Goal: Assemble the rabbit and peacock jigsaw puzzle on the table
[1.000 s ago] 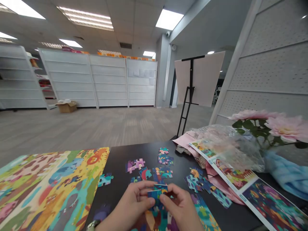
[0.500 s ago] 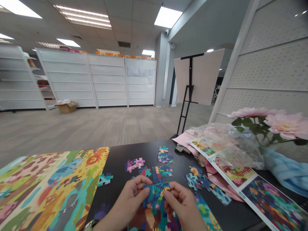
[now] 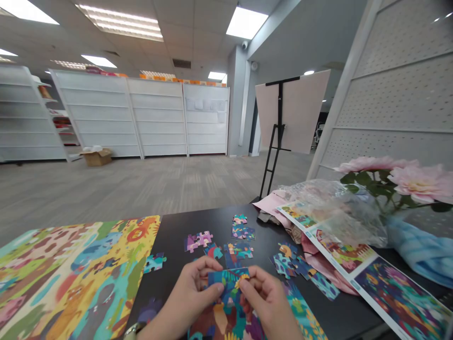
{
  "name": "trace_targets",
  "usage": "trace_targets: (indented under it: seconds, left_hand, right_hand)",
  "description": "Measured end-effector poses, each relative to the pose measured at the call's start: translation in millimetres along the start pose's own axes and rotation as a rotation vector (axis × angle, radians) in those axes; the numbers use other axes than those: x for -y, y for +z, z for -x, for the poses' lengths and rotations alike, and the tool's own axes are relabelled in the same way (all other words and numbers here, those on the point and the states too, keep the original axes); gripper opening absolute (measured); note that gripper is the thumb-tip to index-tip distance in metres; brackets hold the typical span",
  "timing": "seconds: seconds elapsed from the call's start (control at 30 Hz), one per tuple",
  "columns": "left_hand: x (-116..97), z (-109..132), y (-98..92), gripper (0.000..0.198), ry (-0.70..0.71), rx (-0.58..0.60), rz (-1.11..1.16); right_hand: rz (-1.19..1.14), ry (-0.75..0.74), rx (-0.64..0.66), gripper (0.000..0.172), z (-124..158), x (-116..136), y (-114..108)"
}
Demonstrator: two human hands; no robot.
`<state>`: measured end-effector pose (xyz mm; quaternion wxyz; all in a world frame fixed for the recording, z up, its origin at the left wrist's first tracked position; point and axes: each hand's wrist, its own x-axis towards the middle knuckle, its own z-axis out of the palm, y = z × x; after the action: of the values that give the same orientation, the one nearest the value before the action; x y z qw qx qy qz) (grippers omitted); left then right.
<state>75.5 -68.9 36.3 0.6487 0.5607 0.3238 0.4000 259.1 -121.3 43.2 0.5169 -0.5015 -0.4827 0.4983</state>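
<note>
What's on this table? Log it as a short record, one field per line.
Left hand: the left hand grips the joined jigsaw pieces
Right hand: the right hand grips them from the other side
Under hands: a partly assembled puzzle section
Surface: a black table with loose jigsaw pieces
Left side: a colourful printed sheet
Right side: printed picture sheets, clear plastic wrap, pink flowers, a blue cloth

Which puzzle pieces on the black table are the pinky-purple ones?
The joined clump of jigsaw pieces at the left of the scattered group on the black table. The other pieces near it are mostly blue and teal.
</note>
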Motion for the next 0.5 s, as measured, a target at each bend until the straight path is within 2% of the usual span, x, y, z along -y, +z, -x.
trace_targets:
  seconds: [0.23,0.4,0.5]
  left_hand:
    - [1.6,0.6,-0.2,0.043,0.021,-0.041,-0.045]
    - [8.6,-0.3,2.7,0.043,0.028,-0.057,-0.082]
    - [5.8,-2.7,0.3,0.040,0.048,-0.088,-0.125]
  right_hand:
    - [0.027,-0.026,0.010,0.048,0.3,-6.2,2.1]
    - [0.007,-0.054,-0.047,0.049,-1.2,-16.4,9.6]
    - [0.007,-0.038,-0.038,0.051,0.0,-17.1,14.0]
